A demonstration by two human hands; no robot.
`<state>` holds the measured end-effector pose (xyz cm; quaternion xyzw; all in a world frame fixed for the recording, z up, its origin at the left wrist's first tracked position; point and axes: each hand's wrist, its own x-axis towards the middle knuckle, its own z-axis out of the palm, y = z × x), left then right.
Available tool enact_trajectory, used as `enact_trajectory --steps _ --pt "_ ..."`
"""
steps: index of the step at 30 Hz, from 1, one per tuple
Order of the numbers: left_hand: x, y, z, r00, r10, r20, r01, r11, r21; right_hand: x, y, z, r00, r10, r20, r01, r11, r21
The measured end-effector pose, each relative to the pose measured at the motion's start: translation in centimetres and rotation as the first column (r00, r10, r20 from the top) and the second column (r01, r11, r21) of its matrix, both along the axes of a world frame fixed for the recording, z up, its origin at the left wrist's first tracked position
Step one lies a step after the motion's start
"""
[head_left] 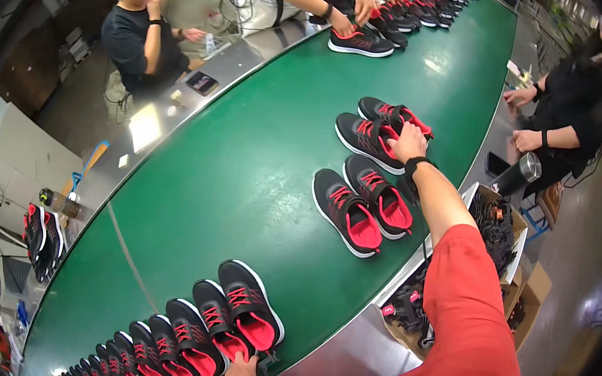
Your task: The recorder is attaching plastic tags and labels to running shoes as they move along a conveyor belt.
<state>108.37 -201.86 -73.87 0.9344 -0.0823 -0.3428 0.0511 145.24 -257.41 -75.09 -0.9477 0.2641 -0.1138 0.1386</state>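
Observation:
My right hand (408, 142) is closed on the heel end of a black sneaker (364, 137) with red laces and red lining, its fingers at the shoe's opening. Behind that sneaker lies its like (385, 111). Nearer me, another pair, a left sneaker (347, 212) and a right sneaker (378, 191), rests on the green belt (259, 160). At the lower edge my left hand (241, 372) is closed at the heel of a sneaker (214, 313) in a long row. The outermost sneaker (251, 298) of that row stands right beside it. My left fingertips are partly hidden.
Open cardboard boxes (531, 299) with black plastic pieces stand along the belt's right edge. A metal bottle (519, 173) is there too. Across the belt, people handle a sneaker (360, 43) near more shoes. Another person (577, 109) stands at right. A phone (202, 83) lies on the left ledge.

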Motion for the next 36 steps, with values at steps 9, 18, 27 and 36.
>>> enact_trajectory --steps 9,18,27,36 --pt "-0.2 -0.1 -1.5 0.999 -0.048 -0.014 0.049 0.981 0.187 1.5 -4.1 -1.7 0.978 -0.045 -0.202 0.045 0.999 -0.004" --pt "0.5 -0.8 0.0 0.989 -0.128 0.072 0.124 0.99 0.067 -4.3 -7.4 -3.9 0.971 0.079 -0.226 -0.073 0.997 0.036" --pt "-0.8 0.3 -0.4 0.986 -0.052 0.159 0.041 0.997 0.071 -10.6 1.0 -3.9 0.978 0.172 -0.118 -0.136 0.955 0.262" --pt "-1.9 1.7 -0.9 0.982 0.058 0.18 -0.059 0.998 -0.001 -15.5 16.4 -2.4 0.933 0.343 -0.11 -0.274 0.874 0.402"
